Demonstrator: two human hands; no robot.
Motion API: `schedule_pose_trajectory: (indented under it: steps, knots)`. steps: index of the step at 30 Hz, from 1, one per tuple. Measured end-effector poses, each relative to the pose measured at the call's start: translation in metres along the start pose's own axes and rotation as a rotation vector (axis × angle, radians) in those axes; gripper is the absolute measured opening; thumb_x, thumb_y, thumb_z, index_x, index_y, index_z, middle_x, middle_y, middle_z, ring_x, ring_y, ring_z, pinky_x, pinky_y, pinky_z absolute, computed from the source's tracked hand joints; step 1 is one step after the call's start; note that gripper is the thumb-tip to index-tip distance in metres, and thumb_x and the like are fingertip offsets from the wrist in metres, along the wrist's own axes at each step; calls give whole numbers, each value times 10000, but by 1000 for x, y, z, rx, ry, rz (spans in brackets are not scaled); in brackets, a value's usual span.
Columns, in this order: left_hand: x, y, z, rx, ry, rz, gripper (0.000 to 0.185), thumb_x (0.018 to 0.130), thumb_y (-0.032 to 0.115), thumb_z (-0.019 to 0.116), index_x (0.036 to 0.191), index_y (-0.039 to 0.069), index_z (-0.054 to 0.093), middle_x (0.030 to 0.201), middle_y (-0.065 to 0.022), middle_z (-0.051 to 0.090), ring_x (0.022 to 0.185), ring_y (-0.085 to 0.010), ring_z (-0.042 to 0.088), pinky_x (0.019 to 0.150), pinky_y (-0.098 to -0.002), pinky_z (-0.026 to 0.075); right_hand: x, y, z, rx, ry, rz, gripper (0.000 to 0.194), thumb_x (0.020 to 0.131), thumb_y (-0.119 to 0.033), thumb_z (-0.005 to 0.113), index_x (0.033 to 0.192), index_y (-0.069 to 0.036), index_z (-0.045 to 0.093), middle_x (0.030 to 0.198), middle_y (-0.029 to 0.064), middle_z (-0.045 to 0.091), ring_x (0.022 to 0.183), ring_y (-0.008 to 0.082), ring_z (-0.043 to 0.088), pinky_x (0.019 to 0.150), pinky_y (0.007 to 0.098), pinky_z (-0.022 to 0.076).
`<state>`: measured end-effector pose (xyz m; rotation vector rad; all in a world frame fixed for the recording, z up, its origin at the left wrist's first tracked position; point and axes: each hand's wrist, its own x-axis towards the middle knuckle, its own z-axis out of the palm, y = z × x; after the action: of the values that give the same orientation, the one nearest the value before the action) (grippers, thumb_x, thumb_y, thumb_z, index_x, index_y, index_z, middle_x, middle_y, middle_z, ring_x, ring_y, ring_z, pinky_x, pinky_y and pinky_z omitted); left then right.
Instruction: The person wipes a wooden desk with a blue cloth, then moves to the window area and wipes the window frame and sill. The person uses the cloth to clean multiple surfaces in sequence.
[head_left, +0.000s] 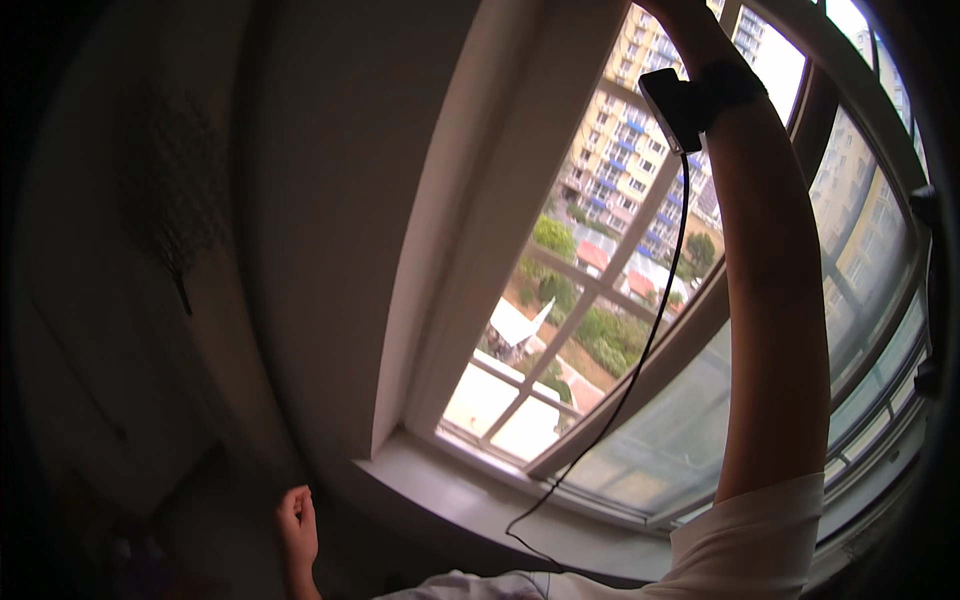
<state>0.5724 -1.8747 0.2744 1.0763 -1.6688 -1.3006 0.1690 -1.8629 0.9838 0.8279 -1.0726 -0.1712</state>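
My left hand (298, 521) is low on the left, its fingers curled in with nothing seen in them. It is in front of the dark wall, apart from any object. My right arm (776, 285) reaches up in front of the window (600, 285), and its hand is cut off by the top edge. A black device (675, 112) is strapped near the right wrist. From it a black cable (639, 367) hangs down to my white shirt (750, 532). Whatever the right hand touches is hidden.
A white windowsill (480, 495) runs below the window. White bars (600, 289) cross the opening, with apartment blocks and trees outside. A sliding pane (667, 427) is to the right. A dried-twig decoration (180, 247) is against the left wall. The lower left corner is too dark to make out.
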Motion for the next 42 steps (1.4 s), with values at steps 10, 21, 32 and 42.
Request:
schedule_pose_trajectory:
  steps: [10, 21, 32, 42]
  knots:
    - [-16, 16, -17, 72, -34, 87, 200, 1015, 102, 566, 1158, -22, 628, 1028, -117, 705, 926, -151, 676, 830, -283, 525, -115, -112, -50, 282, -19, 25, 455, 927, -311, 552, 1213, 35, 624, 1368, 204, 509, 1300, 371, 433, 1147, 536, 274]
    - [-36, 8, -39, 124, 40, 60, 215, 1011, 103, 578, 1173, -25, 639, 1047, -115, 714, 967, -149, 679, 862, -276, 525, -256, -240, -107, 551, -96, 61, 521, 834, -192, 624, 1270, 89, 571, 1412, 245, 461, 1340, 429, 374, 1135, 574, 277]
    - [-38, -21, -54, 138, 67, -47, 238, 1029, 77, 540, 1228, -33, 610, 1135, -120, 680, 1069, -178, 652, 957, -293, 501, -433, -391, -166, 732, -410, 19, 443, 815, -83, 569, 1251, -38, 630, 1292, 133, 576, 1174, 332, 542, 1000, 501, 417]
    - [-38, -27, -61, 160, 78, -103, 242, 1023, 89, 554, 1227, -27, 617, 1138, -121, 682, 1066, -170, 654, 954, -282, 501, -545, -494, -212, 793, -657, -214, 451, 855, -66, 524, 1298, -6, 581, 1371, 219, 524, 1331, 371, 443, 1163, 473, 280]
